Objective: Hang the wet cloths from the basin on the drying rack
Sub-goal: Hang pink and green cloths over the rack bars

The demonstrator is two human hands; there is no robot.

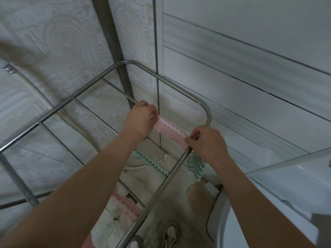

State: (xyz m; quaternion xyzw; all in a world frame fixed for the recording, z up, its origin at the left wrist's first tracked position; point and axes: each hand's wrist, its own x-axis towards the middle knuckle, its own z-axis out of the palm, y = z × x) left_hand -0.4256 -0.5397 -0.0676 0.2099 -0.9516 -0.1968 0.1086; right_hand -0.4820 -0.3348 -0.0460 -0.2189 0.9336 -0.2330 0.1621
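Two bare hands hold a pink zigzag cloth (170, 133) stretched between them across the top of a metal drying rack (162, 189), near its far corner. The left hand (141, 120) is curled, pinching one end. The right hand (206, 142) is curled too, pinching the other end right at the rack's side rail. The fingertips are hidden behind the knuckles. A green zigzag cloth (153, 163) hangs on the next bar, partly covered by the right wrist. Another pink cloth (123, 203) hangs lower, half behind the left forearm.
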